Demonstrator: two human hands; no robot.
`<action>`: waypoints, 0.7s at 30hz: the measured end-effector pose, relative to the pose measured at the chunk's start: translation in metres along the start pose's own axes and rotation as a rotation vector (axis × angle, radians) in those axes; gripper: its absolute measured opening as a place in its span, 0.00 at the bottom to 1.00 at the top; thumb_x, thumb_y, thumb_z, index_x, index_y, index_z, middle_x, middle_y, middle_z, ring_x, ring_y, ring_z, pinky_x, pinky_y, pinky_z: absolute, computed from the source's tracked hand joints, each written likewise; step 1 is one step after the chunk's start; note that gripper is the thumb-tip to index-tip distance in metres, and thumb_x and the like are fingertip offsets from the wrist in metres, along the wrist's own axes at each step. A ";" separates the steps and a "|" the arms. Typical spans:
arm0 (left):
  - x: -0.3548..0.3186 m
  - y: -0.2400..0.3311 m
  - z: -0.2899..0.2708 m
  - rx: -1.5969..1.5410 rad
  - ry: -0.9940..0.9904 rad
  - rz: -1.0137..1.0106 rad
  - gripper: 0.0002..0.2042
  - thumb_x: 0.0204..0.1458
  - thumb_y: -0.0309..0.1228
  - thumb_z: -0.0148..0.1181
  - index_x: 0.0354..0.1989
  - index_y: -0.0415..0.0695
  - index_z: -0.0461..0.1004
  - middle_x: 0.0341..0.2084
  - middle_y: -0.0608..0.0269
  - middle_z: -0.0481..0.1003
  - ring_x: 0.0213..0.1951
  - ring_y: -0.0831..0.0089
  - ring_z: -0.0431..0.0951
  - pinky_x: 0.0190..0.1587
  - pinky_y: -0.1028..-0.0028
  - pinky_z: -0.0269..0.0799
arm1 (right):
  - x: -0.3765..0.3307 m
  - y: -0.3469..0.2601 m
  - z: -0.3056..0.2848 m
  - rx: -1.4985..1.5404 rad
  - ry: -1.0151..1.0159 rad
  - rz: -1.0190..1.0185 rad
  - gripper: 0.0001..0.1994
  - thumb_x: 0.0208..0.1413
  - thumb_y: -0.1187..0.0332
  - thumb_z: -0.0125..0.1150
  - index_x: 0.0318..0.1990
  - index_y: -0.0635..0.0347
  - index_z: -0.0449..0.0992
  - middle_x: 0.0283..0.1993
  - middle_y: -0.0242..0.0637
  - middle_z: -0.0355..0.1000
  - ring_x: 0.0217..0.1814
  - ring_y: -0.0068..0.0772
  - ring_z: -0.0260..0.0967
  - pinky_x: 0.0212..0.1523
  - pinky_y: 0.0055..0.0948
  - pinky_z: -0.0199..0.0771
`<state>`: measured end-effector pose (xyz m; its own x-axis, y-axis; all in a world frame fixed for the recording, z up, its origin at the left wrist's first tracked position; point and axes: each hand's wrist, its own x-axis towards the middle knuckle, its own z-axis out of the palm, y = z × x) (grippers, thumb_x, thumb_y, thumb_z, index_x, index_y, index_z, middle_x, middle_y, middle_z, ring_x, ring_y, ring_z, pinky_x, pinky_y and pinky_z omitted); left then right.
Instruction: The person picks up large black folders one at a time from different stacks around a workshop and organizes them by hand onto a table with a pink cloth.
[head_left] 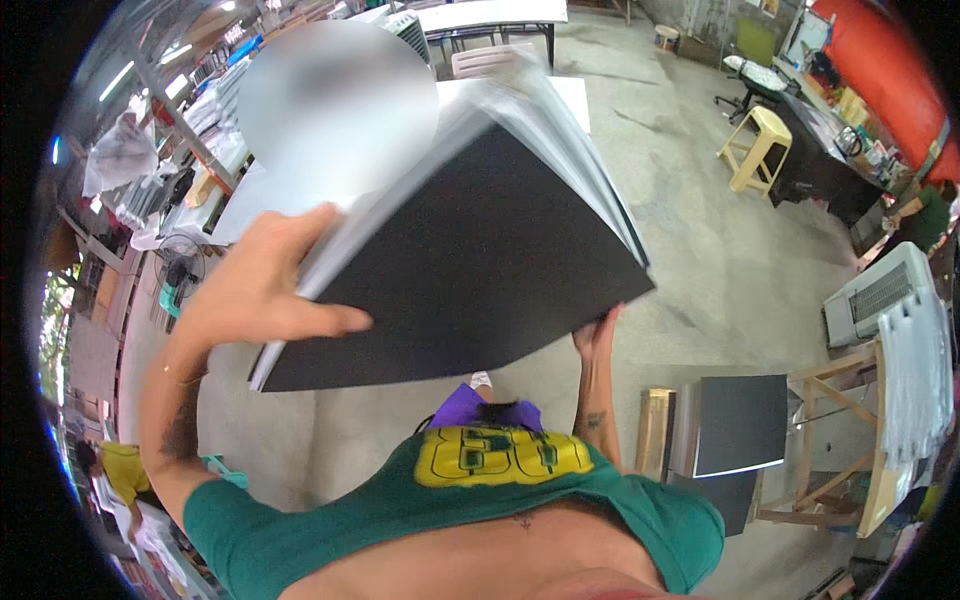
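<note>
A thick stack of large sheets (pixel 455 265) hangs tilted in front of me, a black sheet on top and white and grey sheets fanned out beneath it. My left hand (pixel 255 285) grips the left edge, its thumb lying over the black face and its other fingers at the side of the stack. Low on the right, my right hand (pixel 597 335) holds the near corner from beneath; its fingers are partly hidden by the sheets. The far end of the stack is smeared by motion.
A white table (pixel 570 95) stands behind the stack, partly covered by a round blurred patch. To the right are a yellow stool (pixel 758 150), a dark desk (pixel 820 165) and a white air cooler (pixel 880 300). Another black-topped pile (pixel 740 425) sits beside a wooden stand (pixel 870 440).
</note>
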<state>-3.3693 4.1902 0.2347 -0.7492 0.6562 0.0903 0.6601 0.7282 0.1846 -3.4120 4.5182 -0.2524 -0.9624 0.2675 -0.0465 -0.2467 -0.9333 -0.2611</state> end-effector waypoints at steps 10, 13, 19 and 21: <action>0.058 -0.366 0.100 -0.552 0.226 -0.557 0.36 0.33 0.33 0.79 0.52 0.31 0.68 0.47 0.51 0.73 0.49 0.64 0.71 0.55 0.68 0.65 | 0.240 0.017 0.190 -0.668 -0.216 -0.432 0.43 0.42 0.48 0.74 0.60 0.67 0.61 0.56 0.38 0.67 0.59 0.36 0.63 0.60 0.35 0.61; 0.105 -0.435 0.186 -0.739 0.189 -0.539 0.35 0.35 0.30 0.77 0.54 0.32 0.67 0.49 0.52 0.72 0.51 0.63 0.70 0.56 0.67 0.64 | 0.281 0.011 0.172 -0.835 -0.249 -0.401 0.41 0.40 0.56 0.77 0.60 0.66 0.62 0.54 0.38 0.68 0.57 0.34 0.64 0.60 0.33 0.61; 0.155 -0.487 0.295 -1.478 0.372 -0.599 0.41 0.36 0.18 0.67 0.64 0.35 0.55 0.59 0.54 0.62 0.62 0.60 0.61 0.64 0.65 0.56 | 0.315 0.007 0.169 -1.069 -0.291 -0.155 0.49 0.34 0.62 0.79 0.65 0.64 0.56 0.63 0.39 0.62 0.67 0.35 0.56 0.66 0.35 0.52; 0.168 -0.492 0.288 -1.659 0.514 -0.472 0.42 0.36 0.21 0.67 0.64 0.35 0.54 0.58 0.55 0.64 0.60 0.62 0.62 0.62 0.67 0.58 | 0.327 0.010 0.201 -1.048 -0.338 -0.242 0.58 0.29 0.57 0.81 0.69 0.63 0.49 0.68 0.42 0.55 0.70 0.36 0.51 0.69 0.36 0.48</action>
<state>-3.8034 3.9992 -0.1226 -0.9918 0.1174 -0.0509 -0.0876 -0.3330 0.9388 -3.7522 4.5484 -0.0762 -0.9227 0.1869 0.3371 -0.3673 -0.1616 -0.9159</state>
